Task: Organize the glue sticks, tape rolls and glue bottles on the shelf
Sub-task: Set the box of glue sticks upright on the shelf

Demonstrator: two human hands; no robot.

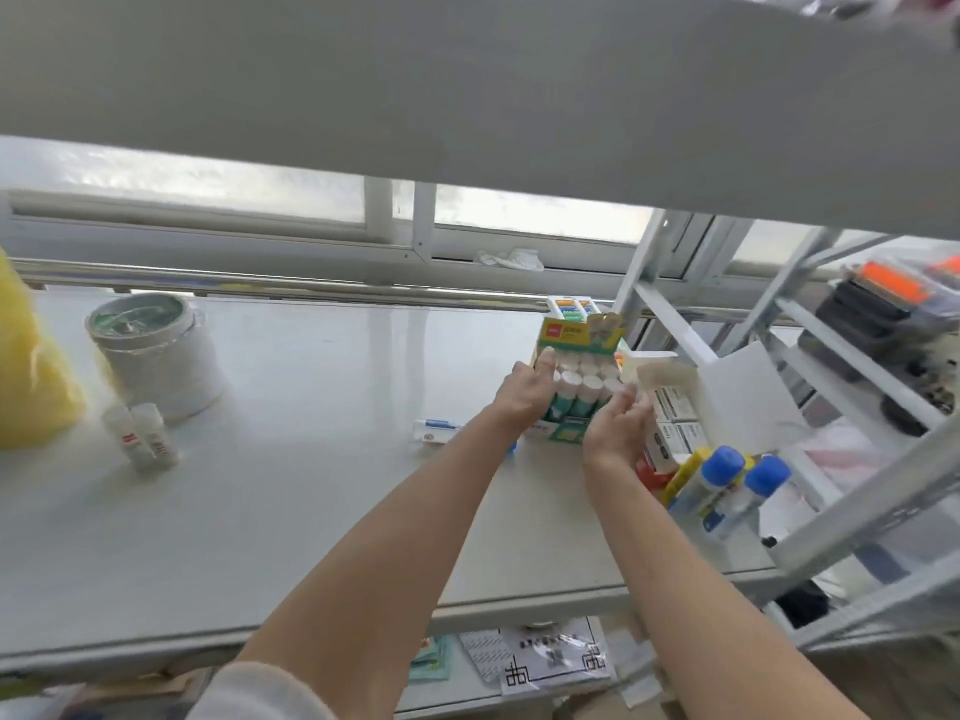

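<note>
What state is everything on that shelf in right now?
Glue stick box: open, full, sticks upright, held on both sides.
Left hand: gripping the box.
Right hand: gripping the box.
Tape rolls: stacked, untouched.
Two small bottles: upright, capped.
Blue-capped bottles: capped, lying tilted.
White carton: flap open.

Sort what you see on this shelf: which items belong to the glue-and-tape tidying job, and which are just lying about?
Job items: box of glue sticks held by both hands, two loose glue sticks, tape roll stack, blue-capped glue bottles.

Lying about: yellow bag, crumpled cloth, black and orange items.
</note>
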